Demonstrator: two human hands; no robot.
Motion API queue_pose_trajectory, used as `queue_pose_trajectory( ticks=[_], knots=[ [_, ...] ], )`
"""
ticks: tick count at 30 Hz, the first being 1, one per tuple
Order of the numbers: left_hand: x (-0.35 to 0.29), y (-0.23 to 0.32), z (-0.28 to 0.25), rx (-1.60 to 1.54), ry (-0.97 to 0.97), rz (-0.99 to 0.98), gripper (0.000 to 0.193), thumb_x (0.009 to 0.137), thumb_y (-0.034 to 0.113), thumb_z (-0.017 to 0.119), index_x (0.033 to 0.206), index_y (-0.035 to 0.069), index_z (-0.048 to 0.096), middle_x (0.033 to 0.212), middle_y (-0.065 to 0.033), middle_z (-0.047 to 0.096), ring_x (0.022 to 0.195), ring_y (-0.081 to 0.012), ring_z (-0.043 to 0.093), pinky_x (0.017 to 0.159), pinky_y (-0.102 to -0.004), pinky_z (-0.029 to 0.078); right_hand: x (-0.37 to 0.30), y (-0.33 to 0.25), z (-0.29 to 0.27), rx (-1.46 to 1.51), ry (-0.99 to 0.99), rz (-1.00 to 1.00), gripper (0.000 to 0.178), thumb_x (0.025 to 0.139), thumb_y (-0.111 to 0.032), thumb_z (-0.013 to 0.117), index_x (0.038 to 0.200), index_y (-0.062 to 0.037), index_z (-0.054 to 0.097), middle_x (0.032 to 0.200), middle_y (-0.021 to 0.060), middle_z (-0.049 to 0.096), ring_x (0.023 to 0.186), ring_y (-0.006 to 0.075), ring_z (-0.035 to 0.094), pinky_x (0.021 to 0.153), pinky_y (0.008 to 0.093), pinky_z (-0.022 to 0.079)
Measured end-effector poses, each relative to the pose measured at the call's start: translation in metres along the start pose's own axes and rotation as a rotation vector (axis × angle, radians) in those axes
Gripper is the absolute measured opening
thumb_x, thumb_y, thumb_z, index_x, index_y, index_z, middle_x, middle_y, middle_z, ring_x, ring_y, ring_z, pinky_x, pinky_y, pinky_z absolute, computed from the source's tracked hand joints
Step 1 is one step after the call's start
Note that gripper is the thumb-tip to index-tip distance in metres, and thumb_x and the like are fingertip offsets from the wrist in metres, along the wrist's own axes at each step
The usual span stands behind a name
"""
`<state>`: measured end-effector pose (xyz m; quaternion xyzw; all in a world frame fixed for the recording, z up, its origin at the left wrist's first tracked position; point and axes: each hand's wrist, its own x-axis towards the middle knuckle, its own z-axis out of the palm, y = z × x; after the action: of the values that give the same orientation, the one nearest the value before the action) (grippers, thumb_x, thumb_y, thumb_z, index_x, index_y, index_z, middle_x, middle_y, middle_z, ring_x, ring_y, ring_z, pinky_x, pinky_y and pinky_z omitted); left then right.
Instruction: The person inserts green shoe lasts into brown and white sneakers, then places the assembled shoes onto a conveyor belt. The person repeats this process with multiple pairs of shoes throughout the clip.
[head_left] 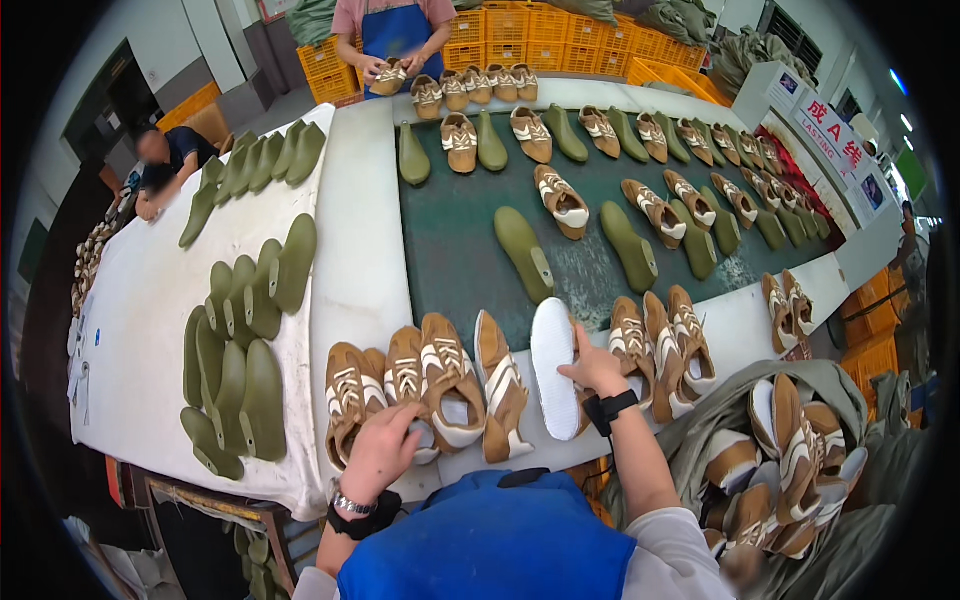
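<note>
Along the near edge of the table stands a row of brown lace-up shoes with white stripes. My left hand point(388, 448) is at the heel opening of one brown shoe point(404, 372), fingers curled at its collar; its fingertips are partly hidden. My right hand point(597, 370) grips another shoe point(553, 372), turned so that its white underside faces me and a brown edge shows beside my fingers. Between my hands stand a brown shoe point(452, 375) and a striped shoe point(502, 390). More shoes point(660, 350) stand right of my right hand.
A green belt point(455, 260) carries shoes and olive shoe lasts point(524, 250). More lasts point(262, 400) lie on the white table point(140, 370) at left. At right, a cloth-lined bag point(690, 470) holds shoes. Across the table, a person in a blue apron point(393, 40) handles a shoe.
</note>
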<state>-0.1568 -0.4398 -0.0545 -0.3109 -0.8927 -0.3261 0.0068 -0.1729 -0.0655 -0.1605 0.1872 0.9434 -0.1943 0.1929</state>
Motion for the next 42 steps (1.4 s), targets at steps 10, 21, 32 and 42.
queue_pose_trajectory(
  ticks=[10,21,32,42],
  knots=[
    [0.048,0.062,0.034,-0.162,-0.104,0.151,0.102,0.071,0.029,0.079,0.144,-0.005,0.016,0.140,-0.0275,0.036,0.131,-0.0358,0.037,0.108,-0.0372,0.032,-0.115,-0.105,-0.034,0.919,0.412,-0.471,0.065,0.078,-0.015,0.071,0.134,-0.0021,0.041,0.106,0.0133,0.063,0.097,0.0238,0.063,0.080,0.0317,0.049],
    [0.040,0.044,0.018,-1.388,-0.206,-0.273,0.092,0.078,0.013,0.066,0.147,0.003,0.005,0.142,-0.0153,0.029,0.131,-0.0222,0.034,0.108,-0.0342,0.030,-0.154,-0.127,-0.053,0.493,0.583,-0.870,0.069,0.066,-0.004,0.072,0.130,-0.0101,0.048,0.119,0.0146,0.051,0.085,0.0312,0.061,0.073,0.0341,0.052],
    [0.035,0.064,-0.003,-0.122,0.315,0.060,0.063,0.068,0.005,0.068,0.127,0.002,0.044,0.122,-0.0224,0.049,0.110,-0.0404,0.050,0.094,-0.0437,0.043,-0.149,-0.142,-0.035,0.699,0.689,-0.897,0.054,0.067,0.006,0.057,0.119,-0.0062,0.050,0.100,0.0134,0.059,0.080,0.0298,0.063,0.064,0.0338,0.054],
    [0.022,0.061,-0.007,-0.419,0.344,0.157,0.048,0.072,-0.009,0.049,0.117,-0.001,0.034,0.125,-0.0230,0.054,0.124,-0.0346,0.050,0.103,-0.0370,0.039,-0.161,-0.145,-0.034,0.505,0.556,-0.885,0.041,0.070,0.010,0.052,0.103,-0.0117,0.065,0.093,0.0144,0.050,0.077,0.0307,0.061,0.063,0.0370,0.051]
  ],
)
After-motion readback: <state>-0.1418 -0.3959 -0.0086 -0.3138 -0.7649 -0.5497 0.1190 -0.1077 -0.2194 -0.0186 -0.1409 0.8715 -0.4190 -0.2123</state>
